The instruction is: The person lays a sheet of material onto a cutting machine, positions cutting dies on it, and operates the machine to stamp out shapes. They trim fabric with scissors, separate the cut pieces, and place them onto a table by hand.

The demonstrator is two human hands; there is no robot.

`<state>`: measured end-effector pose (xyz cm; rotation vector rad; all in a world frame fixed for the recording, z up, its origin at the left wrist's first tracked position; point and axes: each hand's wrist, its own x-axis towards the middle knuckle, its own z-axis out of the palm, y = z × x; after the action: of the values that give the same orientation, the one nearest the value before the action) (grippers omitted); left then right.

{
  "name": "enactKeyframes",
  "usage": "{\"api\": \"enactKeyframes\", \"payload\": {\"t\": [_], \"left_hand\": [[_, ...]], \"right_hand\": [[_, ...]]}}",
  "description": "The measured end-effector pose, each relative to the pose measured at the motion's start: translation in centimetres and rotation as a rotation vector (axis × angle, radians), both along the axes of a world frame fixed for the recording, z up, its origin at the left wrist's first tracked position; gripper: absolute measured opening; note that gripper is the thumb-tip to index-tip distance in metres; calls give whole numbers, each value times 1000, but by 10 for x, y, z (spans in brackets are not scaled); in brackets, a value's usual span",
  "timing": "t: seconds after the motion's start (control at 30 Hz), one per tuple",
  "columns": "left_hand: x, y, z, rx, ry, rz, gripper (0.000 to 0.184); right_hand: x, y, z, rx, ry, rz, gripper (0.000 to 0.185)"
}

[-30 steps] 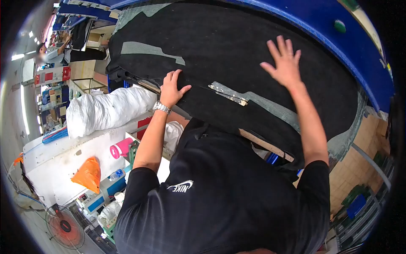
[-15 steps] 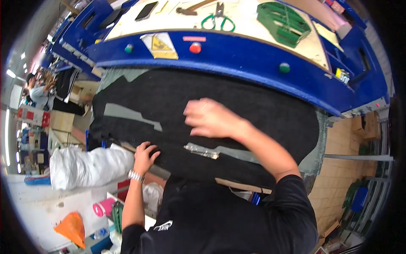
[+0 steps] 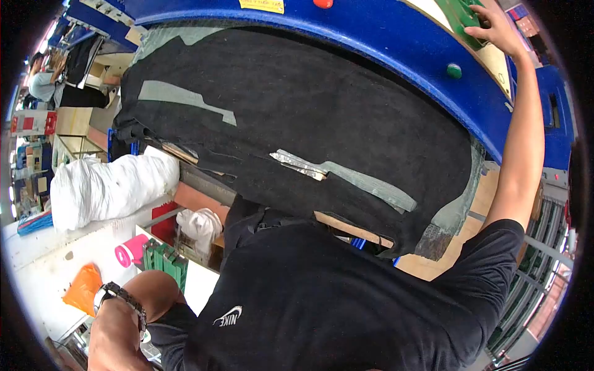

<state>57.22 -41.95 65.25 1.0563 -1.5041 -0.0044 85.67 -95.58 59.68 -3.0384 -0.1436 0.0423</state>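
Right hand [image 3: 500, 36]: fingers parted, green frame [image 3: 459, 17] beside them; grip its edges evenly, thumb opposed. Left hand [image 3: 114, 340]: fingers hidden; spread cannot be told.

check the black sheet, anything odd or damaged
Yes: a whitish patch at the left end of the nearer grey-green strip in the sheet, odd for its ragged, shiny look; I can't tell what it is.

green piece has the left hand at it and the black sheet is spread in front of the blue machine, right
No, wrong hand: the head view shows the right hand at the green piece. The black sheet is spread in front of the blue machine.
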Motion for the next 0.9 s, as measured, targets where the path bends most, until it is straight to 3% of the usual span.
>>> {"api": "enactKeyframes", "payload": {"t": [0.13, 0.23, 0.3, 0.33, 0.4, 0.5, 0.63, 0.73, 0.77, 0.83, 0.9], "left_hand": [[-2, 4, -4, 8, 31, -5, 23], [2, 15, -11, -2, 57, -6, 22], [9, 25, -16, -11, 82, -23, 21], [14, 31, -19, -16, 94, -35, 20], [24, 45, -26, -38, 116, -60, 20], [40, 70, -40, -85, 147, -101, 19], [53, 119, -69, -178, 225, -110, 18], [75, 151, -123, -221, 380, 80, 17], [92, 157, -148, -153, 468, 251, 15], [127, 159, -210, 177, 709, 661, 15], [147, 163, -265, 512, 788, 761, 21]], "right_hand": [[-4, 11, 10, -114, 16, 28, 81], [-21, 25, 8, -64, 151, -52, 66], [-50, 34, -8, -210, -409, 230, 44], [-58, 33, -16, -214, -393, 225, 44], [-76, 28, -32, -222, -527, 417, 69], [-139, 98, -56, -224, -406, 421, 83], [-181, 174, -138, -203, -107, 571, 63], [-191, 213, -203, -65, 109, 614, 50], [-195, 222, -223, -18, 151, 595, 56], [-201, 242, -249, 89, 216, 555, 69], [-205, 261, -266, 139, 262, 489, 79]]}}
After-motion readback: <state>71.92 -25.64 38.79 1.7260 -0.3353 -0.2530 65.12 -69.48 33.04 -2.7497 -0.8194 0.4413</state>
